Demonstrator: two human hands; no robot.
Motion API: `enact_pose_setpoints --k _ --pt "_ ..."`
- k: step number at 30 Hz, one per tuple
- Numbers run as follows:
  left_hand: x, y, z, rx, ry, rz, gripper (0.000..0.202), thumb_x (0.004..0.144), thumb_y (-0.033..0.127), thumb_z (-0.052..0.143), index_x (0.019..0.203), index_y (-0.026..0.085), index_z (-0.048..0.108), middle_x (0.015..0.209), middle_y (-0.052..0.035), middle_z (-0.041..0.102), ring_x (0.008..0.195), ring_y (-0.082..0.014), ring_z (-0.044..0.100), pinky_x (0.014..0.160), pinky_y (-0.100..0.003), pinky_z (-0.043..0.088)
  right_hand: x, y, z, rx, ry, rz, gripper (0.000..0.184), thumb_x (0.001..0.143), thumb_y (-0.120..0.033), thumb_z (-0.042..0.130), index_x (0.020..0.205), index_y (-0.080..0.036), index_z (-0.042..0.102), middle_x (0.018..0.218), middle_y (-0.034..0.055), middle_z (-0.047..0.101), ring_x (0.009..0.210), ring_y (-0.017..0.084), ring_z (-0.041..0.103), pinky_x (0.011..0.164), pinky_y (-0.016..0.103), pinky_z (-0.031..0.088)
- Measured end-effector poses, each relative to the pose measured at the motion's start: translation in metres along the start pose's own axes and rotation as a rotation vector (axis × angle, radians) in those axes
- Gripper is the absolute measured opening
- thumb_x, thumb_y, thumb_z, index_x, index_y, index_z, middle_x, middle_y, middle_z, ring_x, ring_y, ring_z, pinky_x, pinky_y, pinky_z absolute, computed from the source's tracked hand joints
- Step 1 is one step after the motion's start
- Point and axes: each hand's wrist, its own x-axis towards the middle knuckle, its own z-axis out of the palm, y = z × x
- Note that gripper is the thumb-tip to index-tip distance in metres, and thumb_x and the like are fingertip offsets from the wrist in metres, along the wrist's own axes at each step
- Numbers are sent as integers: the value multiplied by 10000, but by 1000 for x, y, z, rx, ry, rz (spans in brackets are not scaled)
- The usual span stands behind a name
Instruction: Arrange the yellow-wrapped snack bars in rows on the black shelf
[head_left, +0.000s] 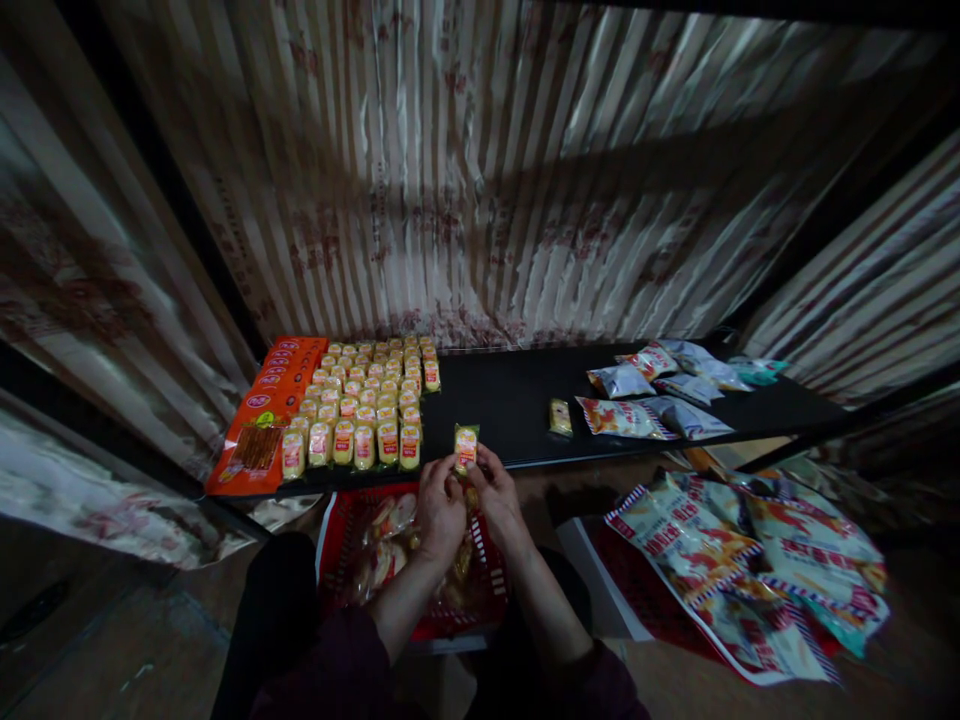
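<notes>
My left hand (441, 505) and my right hand (495, 495) are together at the front edge of a black shelf (510, 400). Both pinch one small yellow snack packet (466, 446), held upright just above the edge. To its left, several rows of the same packets (367, 400) stand on the shelf. Below my hands sits a red basket (334, 530) holding more packets. One lone packet (559, 417) lies on the shelf to the right.
An orange wrapper (270, 410) lies flat at the shelf's left end. Several silver and red snack bags (652, 395) lie at its right end. Large empty printed bags (750, 580) are heaped on the floor at right. Striped curtains hang behind.
</notes>
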Motion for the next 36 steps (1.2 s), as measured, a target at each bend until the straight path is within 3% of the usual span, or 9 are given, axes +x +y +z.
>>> enact_pose_setpoints --k 11,30,36 --pt "42 4 13 23 16 17 388 764 79 429 1084 164 633 1113 -100 622 1064 -185 565 1003 -354 428 47 8 19 -44 87 -84 437 681 -405 665 1055 -183 627 1001 73 698 937 218 638 918 399 476" --pt "104 5 43 0 24 -82 284 824 147 441 1048 166 614 1186 -122 624 1148 -212 557 1059 -370 374 124 27 39 -57 16 -87 366 623 -372 651 947 -203 640 846 47 711 812 219 663 788 370 528" --pt "120 -2 52 17 26 -111 267 849 153 420 1032 152 614 1171 -127 628 1162 -227 550 1048 -396 391 140 33 48 59 23 -71 377 565 -318 642 923 -204 622 845 30 709 764 200 661 802 371 529"
